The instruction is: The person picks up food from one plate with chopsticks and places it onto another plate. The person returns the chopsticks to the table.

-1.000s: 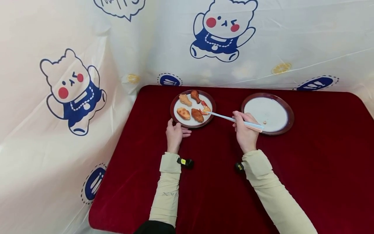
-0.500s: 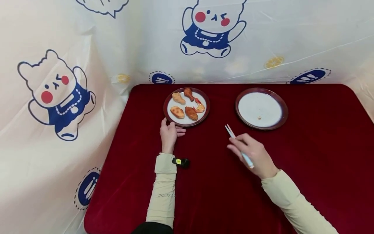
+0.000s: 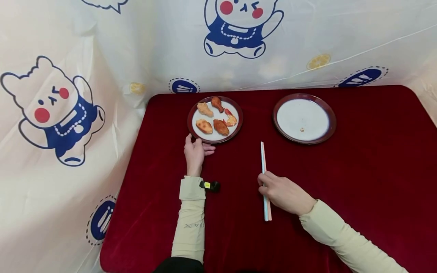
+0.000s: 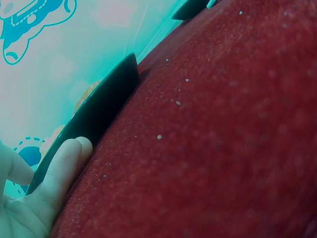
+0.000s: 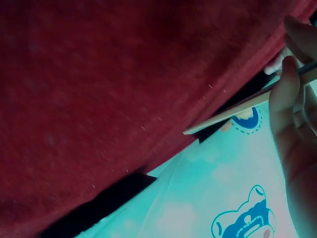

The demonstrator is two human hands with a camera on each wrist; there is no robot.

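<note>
My right hand (image 3: 285, 192) pinches a pair of pale blue and pink chopsticks (image 3: 263, 157) around their middle, low over the red cloth. The sticks lie side by side, pointing away from me. My left hand (image 3: 194, 154) is at the near left rim of a brown-rimmed plate (image 3: 216, 141), its fingers straight and touching the rim. On that plate lie a drumstick (image 3: 217, 103), a shrimp (image 3: 230, 119), a browned wing (image 3: 221, 127) and other golden pieces. In the left wrist view, fingers (image 4: 62, 161) rest against the plate's dark underside.
A second brown-rimmed plate (image 3: 304, 141) stands to the right, with a small crumb (image 3: 302, 129) on it. Both stand near the far edge of the table covered in red cloth (image 3: 368, 170). Behind hangs a white sheet (image 3: 170, 34) printed with cartoon bears.
My right hand has pulled the chopsticks back from the shrimp, toward me, and turned them to point away, sticks together. The shrimp stays on the left plate. My left hand keeps its place there.
</note>
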